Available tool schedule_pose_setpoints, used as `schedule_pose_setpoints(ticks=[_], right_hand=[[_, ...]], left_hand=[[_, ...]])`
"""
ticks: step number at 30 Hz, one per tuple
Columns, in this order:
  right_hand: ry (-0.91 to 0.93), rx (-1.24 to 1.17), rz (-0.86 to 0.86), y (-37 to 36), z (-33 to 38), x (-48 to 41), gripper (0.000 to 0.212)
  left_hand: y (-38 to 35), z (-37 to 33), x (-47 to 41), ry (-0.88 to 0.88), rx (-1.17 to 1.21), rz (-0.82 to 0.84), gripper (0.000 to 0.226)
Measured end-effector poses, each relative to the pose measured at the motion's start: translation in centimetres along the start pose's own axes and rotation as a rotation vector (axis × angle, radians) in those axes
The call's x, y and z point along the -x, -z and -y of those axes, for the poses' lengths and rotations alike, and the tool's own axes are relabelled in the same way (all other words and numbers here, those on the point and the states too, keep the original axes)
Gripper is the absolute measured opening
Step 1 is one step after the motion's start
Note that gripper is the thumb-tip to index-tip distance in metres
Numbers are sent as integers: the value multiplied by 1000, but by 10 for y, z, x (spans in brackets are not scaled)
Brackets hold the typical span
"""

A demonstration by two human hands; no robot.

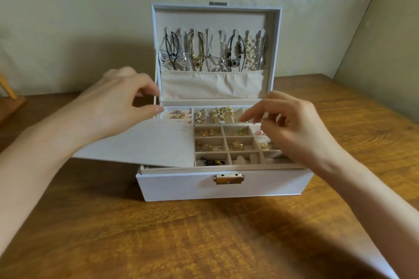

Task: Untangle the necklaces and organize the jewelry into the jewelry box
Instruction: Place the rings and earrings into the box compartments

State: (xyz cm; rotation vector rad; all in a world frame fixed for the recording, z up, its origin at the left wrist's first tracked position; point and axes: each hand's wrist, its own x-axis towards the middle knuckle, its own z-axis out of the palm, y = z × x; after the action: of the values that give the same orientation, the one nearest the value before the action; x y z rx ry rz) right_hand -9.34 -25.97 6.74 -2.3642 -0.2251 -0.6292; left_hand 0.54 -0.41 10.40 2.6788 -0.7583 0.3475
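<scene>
A white jewelry box (181, 186) stands open on the wooden table. Several necklaces (213, 52) hang from hooks inside its upright lid (273, 52). The beige divided tray (158, 142) lies askew on the box and sticks out past its left side. Its compartments hold gold earrings (206, 133) and rings (237, 145). My left hand (113, 104) is at the tray's rear left corner, thumb tip on the edge and fingers curled above it. My right hand (292, 129) hovers over the tray's right side with loosely curled fingers, holding nothing, and hides that edge.
A gold clasp (229, 178) sits on the box front. A cloth pocket (213, 85) runs along the lid's lower part. A wooden stand (10, 97) is at the far left edge. The wall is close behind the box.
</scene>
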Motion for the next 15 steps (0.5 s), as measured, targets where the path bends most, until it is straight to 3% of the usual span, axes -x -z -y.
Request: schedule_pose_setpoints(ticks=[2, 5, 7, 11, 15], right_hand=[[-49, -31, -41, 8, -6, -2, 36], [-158, -61, -108, 12, -21, -5, 31], [-217, -118, -121, 13, -28, -6, 33], [-185, -223, 2, 15, -22, -4, 33], [-90, -434, 219, 16, -10, -2, 36]], left_hand=[[5, 19, 6, 196, -177, -34, 46], [10, 40, 10, 442, -352, 123, 70], [12, 42, 10, 474, -286, 193, 65], [20, 36, 5, 383, 275, -11, 25], [28, 20, 8, 374, 860, -107, 26]])
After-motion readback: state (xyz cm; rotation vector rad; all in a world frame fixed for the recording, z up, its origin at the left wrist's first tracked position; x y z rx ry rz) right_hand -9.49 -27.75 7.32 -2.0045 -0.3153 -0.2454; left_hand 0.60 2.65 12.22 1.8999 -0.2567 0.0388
